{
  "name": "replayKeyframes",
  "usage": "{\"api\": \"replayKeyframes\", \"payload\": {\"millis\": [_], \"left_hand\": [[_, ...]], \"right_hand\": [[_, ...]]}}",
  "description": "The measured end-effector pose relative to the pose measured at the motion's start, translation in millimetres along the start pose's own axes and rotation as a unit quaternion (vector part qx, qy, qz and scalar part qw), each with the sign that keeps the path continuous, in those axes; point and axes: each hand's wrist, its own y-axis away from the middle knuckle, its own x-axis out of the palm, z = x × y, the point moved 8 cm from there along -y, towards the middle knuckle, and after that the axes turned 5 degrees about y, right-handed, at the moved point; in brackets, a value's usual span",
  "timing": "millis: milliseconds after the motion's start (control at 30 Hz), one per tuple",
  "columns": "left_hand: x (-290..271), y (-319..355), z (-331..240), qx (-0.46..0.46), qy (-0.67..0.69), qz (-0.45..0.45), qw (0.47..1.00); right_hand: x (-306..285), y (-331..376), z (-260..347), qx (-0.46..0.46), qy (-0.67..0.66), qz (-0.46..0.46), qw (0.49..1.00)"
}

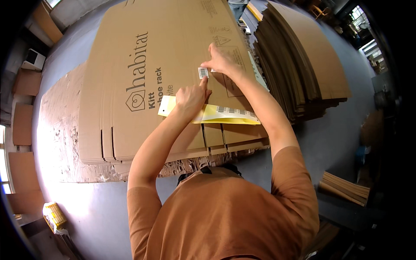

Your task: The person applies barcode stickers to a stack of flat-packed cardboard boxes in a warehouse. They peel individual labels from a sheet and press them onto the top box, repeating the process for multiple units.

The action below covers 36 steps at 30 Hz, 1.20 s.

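Note:
A small white barcode label (203, 73) lies on the printed face of a flat brown cardboard box (173, 52). My left hand (190, 97) has its index fingertip on the lower edge of this label. Its other fingers curl around a yellow and white strip of barcode labels (236, 113), which crosses beneath the hand; the exact grip is partly hidden. Just above the label, my right hand (222, 60) is open, thumb by the label's upper edge and index finger stretched away from it. A bit of white shows under that hand, too small to make out.
The box tops a stack of flat cartons on a worn wooden board (60, 130). To the right stands a tall pile of brown cardboard sheets (299, 56). More cardboard (344, 188) is at lower right. Another person's legs (238, 8) show at the far edge.

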Motion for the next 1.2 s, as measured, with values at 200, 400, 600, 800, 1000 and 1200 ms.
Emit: {"api": "replayKeyframes", "payload": {"millis": [200, 400, 600, 800, 1000, 1200], "left_hand": [[-13, 61, -7, 0.121, 0.106, 0.005, 0.987], [-8, 168, 51, 0.079, 0.133, 0.042, 0.987], [-10, 208, 84, 0.148, 0.158, -0.123, 0.968], [-13, 200, 84, 0.092, 0.177, -0.077, 0.977], [-11, 182, 76, 0.085, 0.122, -0.031, 0.988], [-9, 182, 77, 0.086, 0.110, -0.077, 0.987]], "right_hand": [[-42, 41, -18, 0.107, -0.462, 0.023, 0.880], [-29, 156, 64, 0.161, -0.578, 0.029, 0.799], [19, 186, 116, 0.206, -0.500, -0.002, 0.841], [21, 191, 127, 0.203, -0.430, -0.070, 0.877], [19, 195, 135, 0.206, -0.382, -0.089, 0.897], [6, 186, 158, 0.143, -0.134, -0.062, 0.979]]}}
